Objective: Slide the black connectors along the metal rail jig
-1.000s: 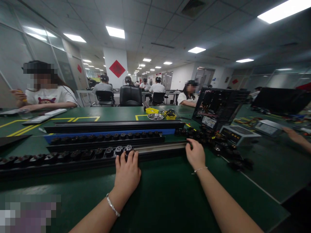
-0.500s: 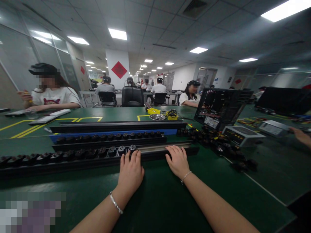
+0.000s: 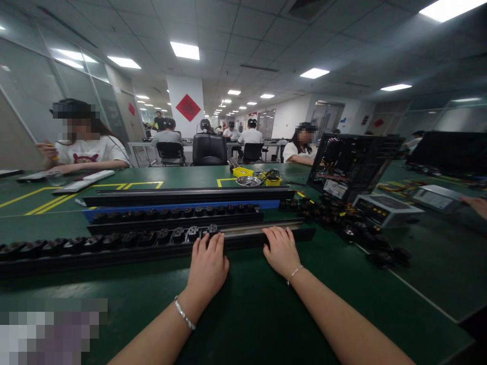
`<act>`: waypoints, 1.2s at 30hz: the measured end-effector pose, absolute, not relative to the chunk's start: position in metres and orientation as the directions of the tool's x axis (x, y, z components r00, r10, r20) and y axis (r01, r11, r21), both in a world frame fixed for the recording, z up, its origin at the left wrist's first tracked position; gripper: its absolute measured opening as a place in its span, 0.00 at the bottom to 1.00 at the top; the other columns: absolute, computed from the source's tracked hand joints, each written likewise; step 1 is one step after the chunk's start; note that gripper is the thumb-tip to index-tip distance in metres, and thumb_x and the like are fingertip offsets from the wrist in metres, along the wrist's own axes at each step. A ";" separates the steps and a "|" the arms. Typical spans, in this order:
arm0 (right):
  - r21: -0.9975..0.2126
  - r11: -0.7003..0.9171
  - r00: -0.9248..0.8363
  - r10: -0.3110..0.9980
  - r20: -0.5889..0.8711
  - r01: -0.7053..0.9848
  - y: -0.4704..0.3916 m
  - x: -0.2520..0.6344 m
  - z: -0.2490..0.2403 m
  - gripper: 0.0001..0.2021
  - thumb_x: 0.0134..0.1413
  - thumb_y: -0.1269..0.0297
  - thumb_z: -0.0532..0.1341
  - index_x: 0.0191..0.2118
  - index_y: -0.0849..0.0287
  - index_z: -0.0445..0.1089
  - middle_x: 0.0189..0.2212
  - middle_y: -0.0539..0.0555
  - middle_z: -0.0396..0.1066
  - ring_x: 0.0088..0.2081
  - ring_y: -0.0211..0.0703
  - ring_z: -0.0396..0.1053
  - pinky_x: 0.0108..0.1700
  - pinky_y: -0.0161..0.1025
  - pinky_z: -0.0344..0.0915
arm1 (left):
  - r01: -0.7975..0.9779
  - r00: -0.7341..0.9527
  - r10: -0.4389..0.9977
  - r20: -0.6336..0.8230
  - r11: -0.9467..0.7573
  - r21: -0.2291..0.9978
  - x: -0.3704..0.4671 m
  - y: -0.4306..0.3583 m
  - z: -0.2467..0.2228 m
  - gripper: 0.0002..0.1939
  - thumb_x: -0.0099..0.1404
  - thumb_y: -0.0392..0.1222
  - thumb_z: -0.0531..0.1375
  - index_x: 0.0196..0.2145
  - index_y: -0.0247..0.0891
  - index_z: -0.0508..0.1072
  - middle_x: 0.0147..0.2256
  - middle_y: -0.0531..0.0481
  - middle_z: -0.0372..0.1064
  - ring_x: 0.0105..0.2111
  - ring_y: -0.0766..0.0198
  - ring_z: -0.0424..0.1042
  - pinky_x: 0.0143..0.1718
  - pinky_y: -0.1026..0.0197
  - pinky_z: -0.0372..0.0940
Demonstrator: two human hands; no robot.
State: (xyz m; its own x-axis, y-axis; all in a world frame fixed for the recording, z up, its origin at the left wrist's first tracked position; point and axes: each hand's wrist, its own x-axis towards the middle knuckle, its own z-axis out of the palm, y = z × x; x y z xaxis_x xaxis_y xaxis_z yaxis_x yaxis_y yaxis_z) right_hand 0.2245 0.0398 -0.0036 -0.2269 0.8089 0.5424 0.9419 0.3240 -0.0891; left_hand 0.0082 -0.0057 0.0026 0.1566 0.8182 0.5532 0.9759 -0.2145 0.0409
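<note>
Under the ceiling lights (image 3: 184, 50), a green worktop (image 3: 258, 314) fills the lower frame. Across its middle left runs the front black rail (image 3: 152, 253), carrying a row of round black parts (image 3: 163, 235). My left hand (image 3: 208, 266) curls its fingers at that row's right end; whether they grip a part, I can't tell. My right hand (image 3: 282, 252) rests bent fingers over the rail's bare stretch, its grip also unclear. I judge this step as steadying or lining up; any shift calls for a light touch. The second rail (image 3: 175, 221) crowds the far side, loose black parts (image 3: 348, 230) the right; the near side, lower centre, gives most room.
</note>
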 end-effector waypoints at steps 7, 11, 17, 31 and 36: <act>-0.079 0.325 -0.233 0.808 0.541 0.942 0.040 0.224 -0.004 0.19 0.51 0.69 0.53 0.51 0.58 0.65 0.48 0.57 0.68 0.53 0.50 0.59 0.60 0.55 0.42 | 0.970 0.168 0.810 0.561 -0.237 0.053 0.009 -0.005 0.003 0.24 0.59 0.37 0.51 0.55 0.37 0.64 0.53 0.45 0.66 0.54 0.51 0.60 0.58 0.43 0.51; -0.078 0.315 -0.227 0.814 0.535 0.946 0.040 0.222 -0.003 0.20 0.50 0.69 0.53 0.51 0.60 0.65 0.48 0.58 0.68 0.53 0.51 0.58 0.61 0.56 0.42 | 0.965 0.181 0.802 0.570 -0.256 0.054 0.009 -0.004 0.002 0.24 0.59 0.37 0.51 0.54 0.37 0.64 0.52 0.44 0.66 0.54 0.52 0.60 0.58 0.44 0.51; -0.105 0.356 -0.249 0.807 0.536 0.929 0.037 0.216 -0.002 0.21 0.51 0.70 0.52 0.53 0.60 0.63 0.50 0.58 0.67 0.54 0.50 0.58 0.61 0.55 0.42 | 0.957 0.204 0.803 0.561 -0.285 0.059 0.010 -0.002 0.002 0.24 0.59 0.37 0.52 0.54 0.35 0.64 0.52 0.43 0.66 0.54 0.51 0.60 0.58 0.44 0.53; -0.190 0.578 -0.466 0.778 0.421 0.793 0.033 0.151 0.012 0.23 0.52 0.72 0.50 0.53 0.46 0.62 0.49 0.51 0.67 0.54 0.42 0.57 0.61 0.53 0.38 | 0.935 0.218 0.732 0.646 -0.347 0.078 0.009 0.001 0.001 0.20 0.55 0.33 0.53 0.47 0.32 0.64 0.46 0.39 0.65 0.50 0.53 0.63 0.55 0.47 0.58; -0.178 0.565 -0.465 0.789 0.402 0.806 0.033 0.148 0.011 0.23 0.51 0.72 0.50 0.53 0.47 0.62 0.49 0.50 0.67 0.53 0.41 0.58 0.61 0.52 0.37 | 0.947 0.149 0.722 0.675 -0.301 0.113 0.008 0.003 -0.001 0.17 0.53 0.31 0.52 0.43 0.32 0.64 0.44 0.38 0.65 0.48 0.52 0.64 0.51 0.48 0.62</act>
